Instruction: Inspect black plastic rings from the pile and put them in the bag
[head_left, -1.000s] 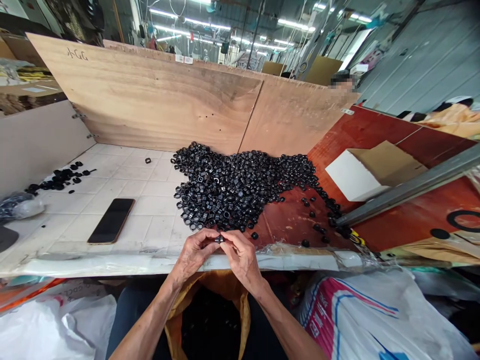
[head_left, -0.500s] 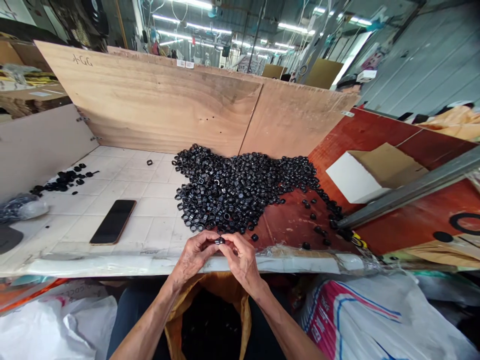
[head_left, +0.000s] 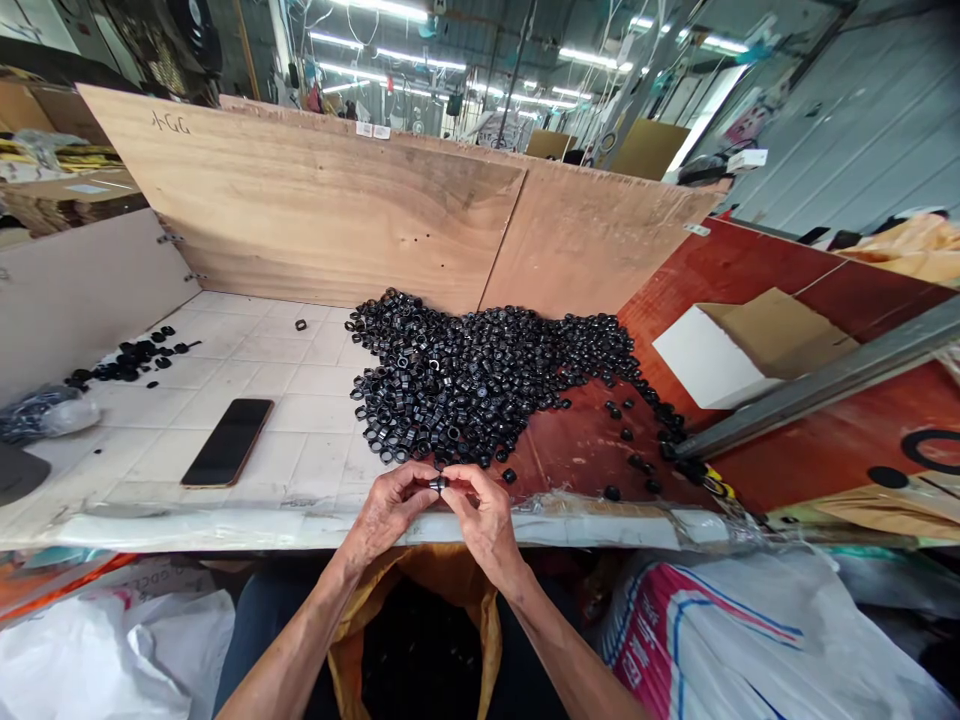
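Small black part (head_left: 439, 483): mostly hidden between the left hand (head_left: 388, 512) and right hand (head_left: 486, 522), its detail too small to tell. Printed woven sack (head_left: 750, 640): cut off by the picture's lower edge.

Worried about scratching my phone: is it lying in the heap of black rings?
No, the smartphone lies on the white tiles, apart from the heap of black rings.

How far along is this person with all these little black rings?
Early, it seems. Possibly done: a small cluster of black rings set apart on the white tiles, and a clear bag of dark pieces. In hand: one ring pinched between the left hand and right hand. Left: the large heap spreading across the tiles and red board, far bigger than the cluster.
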